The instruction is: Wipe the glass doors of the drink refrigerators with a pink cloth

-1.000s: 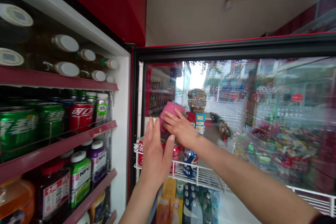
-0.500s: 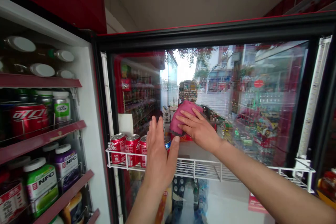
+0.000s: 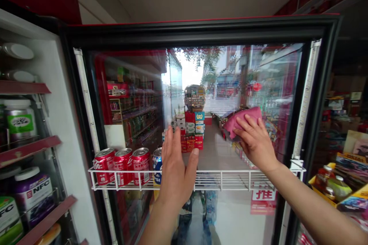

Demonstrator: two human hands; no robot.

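My right hand (image 3: 255, 138) presses a pink cloth (image 3: 241, 120) flat against the glass door (image 3: 212, 134) of a fridge, right of its middle. The fingers lie over the cloth, which hangs out past them to the left. My left hand (image 3: 176, 164) is raised and open in front of the door, holding nothing, fingers upright and thumb apart. Whether it touches the glass or the white wire rack (image 3: 221, 180) I cannot tell. Red cola cans (image 3: 123, 164) stand in the rack left of that hand. It partly hides a blue can (image 3: 157, 160).
At left, the fridge's red-edged shelves (image 3: 37, 88) hold bottles, among them a purple-labelled juice bottle (image 3: 34, 195). A black frame (image 3: 189, 32) surrounds the glass, with a light strip (image 3: 306, 99) at its right. Beyond the door, a yellow box (image 3: 330, 183) holds packaged goods.
My right hand has moved the pink cloth rightward across the glass. The view has shifted, so the door and cans appear farther left. My left hand stays raised and open.
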